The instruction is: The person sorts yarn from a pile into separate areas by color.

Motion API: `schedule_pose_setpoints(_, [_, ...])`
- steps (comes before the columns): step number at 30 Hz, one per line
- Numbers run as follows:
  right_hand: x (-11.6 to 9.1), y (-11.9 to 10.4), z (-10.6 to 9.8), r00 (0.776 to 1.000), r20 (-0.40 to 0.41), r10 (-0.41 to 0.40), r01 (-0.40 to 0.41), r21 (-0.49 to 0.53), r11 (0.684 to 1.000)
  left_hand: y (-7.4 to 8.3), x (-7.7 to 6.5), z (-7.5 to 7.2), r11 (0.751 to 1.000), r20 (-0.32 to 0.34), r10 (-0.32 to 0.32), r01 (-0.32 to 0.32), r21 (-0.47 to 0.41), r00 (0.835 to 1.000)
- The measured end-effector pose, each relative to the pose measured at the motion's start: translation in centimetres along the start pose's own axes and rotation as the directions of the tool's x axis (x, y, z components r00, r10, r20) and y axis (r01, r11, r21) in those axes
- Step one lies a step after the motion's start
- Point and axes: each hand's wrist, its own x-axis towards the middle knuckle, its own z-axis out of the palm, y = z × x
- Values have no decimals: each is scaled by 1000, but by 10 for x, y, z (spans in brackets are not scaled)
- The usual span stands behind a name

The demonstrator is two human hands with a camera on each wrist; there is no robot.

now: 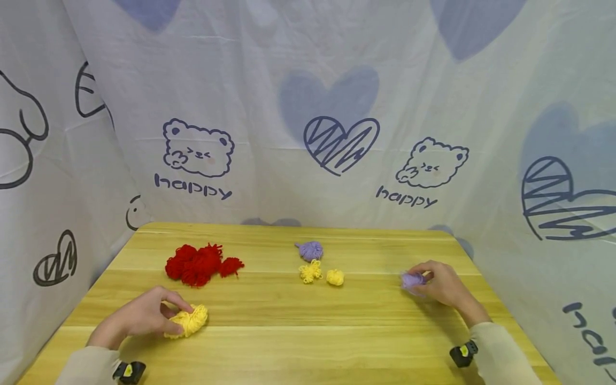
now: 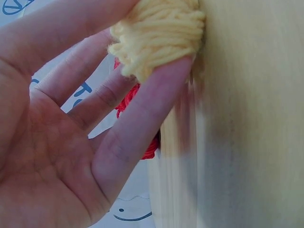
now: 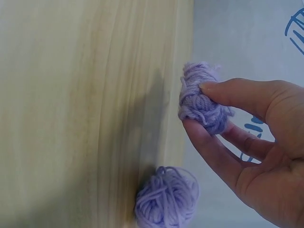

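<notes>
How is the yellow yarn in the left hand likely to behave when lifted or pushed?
The yellow yarn probably squashes and flexes, being wound from soft-looking strands. It's likely light: the left hand pinches it without wrapping round it. Its oblong shape suggests it may slide more than roll.

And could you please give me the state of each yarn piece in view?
Large yellow bundle: pinched by the left fingers
Held purple bundle: lifted off the table by the right fingers
Red heap: lying on the table, untouched
Small red piece: beside the heap, untouched
Far purple bundle: wound, one end sticking out
Loopy yellow piece: loops splayed
Small yellow ball: compactly wound
</notes>
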Motion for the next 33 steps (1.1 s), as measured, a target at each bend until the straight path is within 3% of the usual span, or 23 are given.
schedule_pose_setpoints(19, [-1,14,-3,998,14,58,-57,-33,998,0,0,-1,1000,5,-19,19,-3,1000])
schedule_pose_setpoints(33, [0,28,1,998,-29,50,-52,-47,998,-2,1,0,1000,-4,-20,20,-4,1000])
